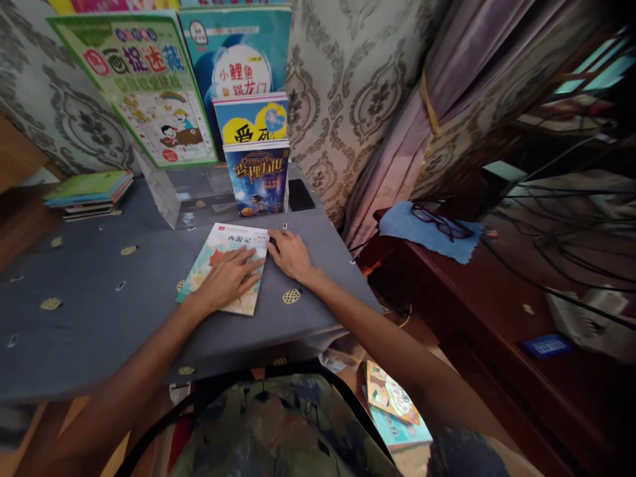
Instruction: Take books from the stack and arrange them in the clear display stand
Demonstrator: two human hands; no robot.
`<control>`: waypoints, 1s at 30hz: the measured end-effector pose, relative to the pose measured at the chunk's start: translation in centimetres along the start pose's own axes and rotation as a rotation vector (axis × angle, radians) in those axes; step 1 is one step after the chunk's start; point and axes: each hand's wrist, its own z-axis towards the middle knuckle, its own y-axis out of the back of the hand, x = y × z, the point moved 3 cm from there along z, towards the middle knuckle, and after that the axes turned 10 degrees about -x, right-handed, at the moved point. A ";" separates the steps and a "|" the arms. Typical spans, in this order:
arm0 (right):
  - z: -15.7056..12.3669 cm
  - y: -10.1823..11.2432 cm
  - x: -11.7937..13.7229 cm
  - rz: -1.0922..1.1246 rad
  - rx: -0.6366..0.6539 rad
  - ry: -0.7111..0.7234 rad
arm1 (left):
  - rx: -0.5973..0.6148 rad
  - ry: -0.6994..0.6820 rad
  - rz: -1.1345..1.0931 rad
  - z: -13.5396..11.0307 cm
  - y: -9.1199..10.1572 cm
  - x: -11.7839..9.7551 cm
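A thin book with a pale cover and an orange leaf shape lies face up on the grey tablecloth. My left hand rests flat across its cover, fingers spread, hiding the middle of the picture. Beside the book's upper right corner is my right hand, its fingertips at the edge and its fingers slightly apart. Just behind stands a clear plastic book rack with upright books, among them a dark blue book at the front and a green-bordered book on the left.
A black phone lies right of the rack. At the left is a stack of books. Glasses sit on a blue cloth on the dark red cabinet, near tangled cables. More books lie low beside my right arm.
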 end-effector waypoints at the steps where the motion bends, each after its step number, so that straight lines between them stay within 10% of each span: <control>1: -0.1 0.0 0.0 -0.002 -0.001 0.004 | -0.002 -0.020 -0.028 -0.9 0.0 0.1; 22: -0.8 -0.3 0.4 -0.046 0.004 0.103 | 0.002 -0.019 -0.097 -4.8 0.1 0.4; 30: -2.0 -0.4 1.1 -0.070 0.041 0.103 | -0.013 0.325 0.039 -5.4 0.5 4.0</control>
